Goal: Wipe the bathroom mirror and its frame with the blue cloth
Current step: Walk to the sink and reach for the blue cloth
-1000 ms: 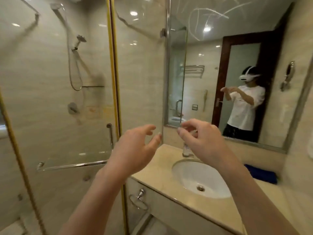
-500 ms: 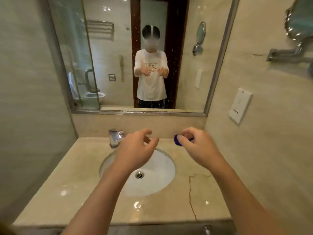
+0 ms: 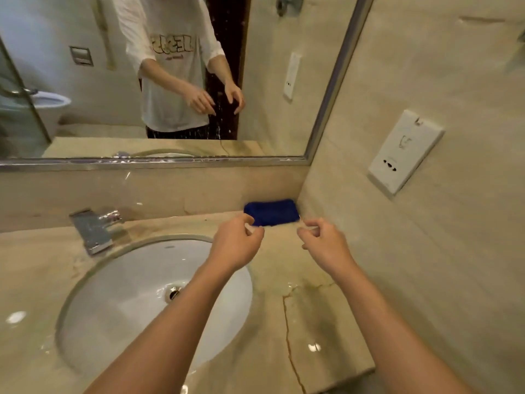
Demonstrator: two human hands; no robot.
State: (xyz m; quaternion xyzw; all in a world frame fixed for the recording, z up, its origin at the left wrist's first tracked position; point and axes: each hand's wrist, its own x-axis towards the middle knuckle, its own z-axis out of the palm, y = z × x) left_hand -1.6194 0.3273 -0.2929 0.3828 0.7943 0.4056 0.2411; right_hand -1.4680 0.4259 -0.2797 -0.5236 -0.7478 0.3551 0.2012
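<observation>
Beige countertop (image 3: 321, 311) holds folded blue cloth (image 3: 272, 212); mirrored shirt lettering unreadable.

Occlusions and cut-offs, head view

I see the mirror (image 3: 85, 81) cropped at top and left, so the reflected person shows only shoulders down. The left hand (image 3: 237, 245) covers the near-left corner of the blue cloth (image 3: 272, 212). My forearms hide part of the sink (image 3: 119, 294). Markings on the wall plate (image 3: 404, 152) are too small to read.
</observation>
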